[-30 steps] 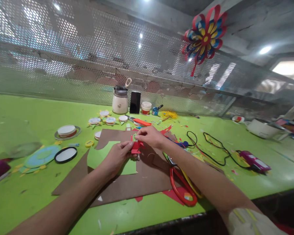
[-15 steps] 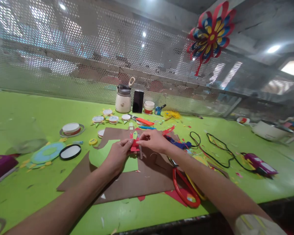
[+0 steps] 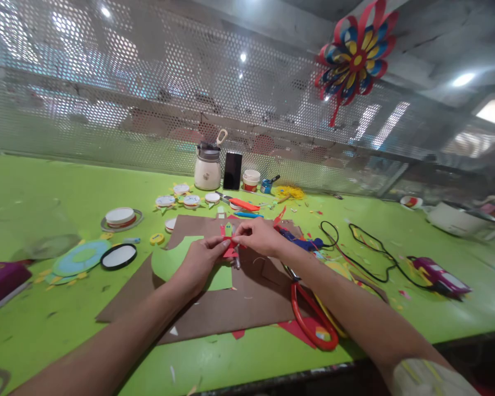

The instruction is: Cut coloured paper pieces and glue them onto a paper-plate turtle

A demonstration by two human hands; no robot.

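Note:
A small folded piece of red paper [image 3: 231, 253] is pinched between my two hands above the brown cardboard [image 3: 247, 311]. My left hand [image 3: 200, 262] grips its left side between thumb and fingers. My right hand [image 3: 256, 236] has its fingertips closed at the paper's right edge. Just behind the red paper shows a small light green cut-out [image 3: 229, 228] with two dots like eyes; how it is attached, I cannot tell. A light green paper sheet [image 3: 177, 257] lies beneath my left hand. Red-handled scissors [image 3: 299, 316] rest by my right forearm.
Behind my hands stand a white bottle [image 3: 207, 171], a phone [image 3: 232, 171] and a small white jar [image 3: 251, 179]. An orange cutter [image 3: 246, 204] and a blue glue gun [image 3: 301, 241] with a black cord lie near. To the left is a black-rimmed disc [image 3: 118, 256].
The red paper has tilted and shifted slightly right in my fingers, showing more of its lower flap. My left hand has moved a little right with it. Surrounding things stay put.

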